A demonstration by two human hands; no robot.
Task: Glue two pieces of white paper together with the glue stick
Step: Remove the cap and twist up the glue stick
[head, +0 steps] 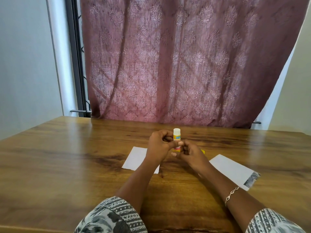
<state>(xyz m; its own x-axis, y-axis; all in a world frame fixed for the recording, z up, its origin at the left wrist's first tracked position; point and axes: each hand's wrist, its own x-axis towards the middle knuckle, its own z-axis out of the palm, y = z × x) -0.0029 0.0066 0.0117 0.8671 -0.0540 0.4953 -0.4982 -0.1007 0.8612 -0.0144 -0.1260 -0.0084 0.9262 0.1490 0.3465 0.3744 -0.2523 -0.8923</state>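
A yellow glue stick (176, 136) stands upright between my hands, its white glue tip showing on top. My left hand (159, 145) pinches its body with thumb and fingers. My right hand (191, 153) curls round its lower end. A small yellow thing (203, 151), perhaps the cap, peeks out behind my right hand. One white paper (136, 158) lies flat under my left wrist. A second white paper (233, 169) lies to the right of my right forearm, with a printed patch at its near corner.
The wooden table (67, 157) spreads wide on all sides of the papers. A maroon patterned curtain (176, 61) hangs right behind its far edge. A bracelet (231, 194) sits on my right wrist.
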